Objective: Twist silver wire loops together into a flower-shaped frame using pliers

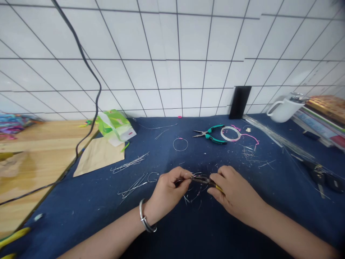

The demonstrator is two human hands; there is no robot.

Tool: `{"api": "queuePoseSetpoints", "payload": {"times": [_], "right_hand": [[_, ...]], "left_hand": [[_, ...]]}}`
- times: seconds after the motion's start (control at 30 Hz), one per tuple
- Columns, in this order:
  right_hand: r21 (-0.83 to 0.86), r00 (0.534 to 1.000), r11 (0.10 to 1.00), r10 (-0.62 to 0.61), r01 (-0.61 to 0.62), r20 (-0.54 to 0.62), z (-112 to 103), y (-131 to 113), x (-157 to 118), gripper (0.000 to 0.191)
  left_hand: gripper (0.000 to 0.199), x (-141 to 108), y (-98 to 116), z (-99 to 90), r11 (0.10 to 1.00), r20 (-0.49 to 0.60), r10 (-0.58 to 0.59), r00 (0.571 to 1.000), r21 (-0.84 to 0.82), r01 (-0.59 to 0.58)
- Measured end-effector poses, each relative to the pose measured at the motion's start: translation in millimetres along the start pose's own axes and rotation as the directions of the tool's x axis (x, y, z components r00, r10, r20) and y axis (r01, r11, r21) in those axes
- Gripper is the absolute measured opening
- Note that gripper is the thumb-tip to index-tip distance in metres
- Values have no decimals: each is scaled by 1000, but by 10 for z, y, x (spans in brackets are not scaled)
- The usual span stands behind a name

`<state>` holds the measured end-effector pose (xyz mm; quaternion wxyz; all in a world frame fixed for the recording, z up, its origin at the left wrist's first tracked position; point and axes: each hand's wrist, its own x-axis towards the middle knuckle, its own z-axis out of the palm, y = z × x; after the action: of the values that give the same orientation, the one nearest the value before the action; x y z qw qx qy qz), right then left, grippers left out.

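My left hand (171, 192) pinches a thin wire (198, 173) between thumb and fingertips, low over the dark blue cloth. My right hand (233, 194) is closed round the yellow handles of a pair of pliers (202, 179), whose jaws point left and meet the wire at my left fingertips. Exactly how the jaws sit on the wire is too small to tell. Beneath and between my hands lie bent wire pieces with small pinkish beads (196, 196). A round wire ring (180, 144) with a pink bit on top lies farther back.
Teal-handled pliers (212, 135) lie behind, beside a white ring-shaped dish (230, 133) with pink thread. Wire lengths (130, 163) lie to the left, wire scraps (249, 154) to the right. A white mug (284, 109), books (323, 118) and a black cable (91, 72) stand around the edges.
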<state>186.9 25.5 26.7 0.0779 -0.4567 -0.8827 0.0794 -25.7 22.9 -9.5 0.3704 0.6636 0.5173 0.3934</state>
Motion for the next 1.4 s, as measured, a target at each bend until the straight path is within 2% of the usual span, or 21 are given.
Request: {"api": "queuePoseSetpoints", "payload": {"times": [0.27, 0.6, 1.0, 1.2, 1.4], "right_hand": [[51, 999, 998, 21, -22, 25, -23, -7, -16, 18], [63, 999, 997, 38, -40, 36, -37, -18, -22, 18], [132, 996, 989, 55, -64, 73, -10, -57, -30, 23], [208, 991, 973, 74, -97, 115, -39, -73, -24, 24], [232, 989, 968, 70, -99, 129, -34, -70, -10, 23]], "left_hand": [[9, -8, -30, 1, 1000, 22, 8, 1000, -15, -8], [8, -3, 22, -11, 997, 47, -72, 996, -29, 73], [13, -18, 20, -1, 996, -37, 61, 997, 70, -58], [18, -26, 19, -2, 981, -44, 149, 988, 129, -142], [21, -39, 11, -12, 966, -33, 180, 983, 194, -171]]}}
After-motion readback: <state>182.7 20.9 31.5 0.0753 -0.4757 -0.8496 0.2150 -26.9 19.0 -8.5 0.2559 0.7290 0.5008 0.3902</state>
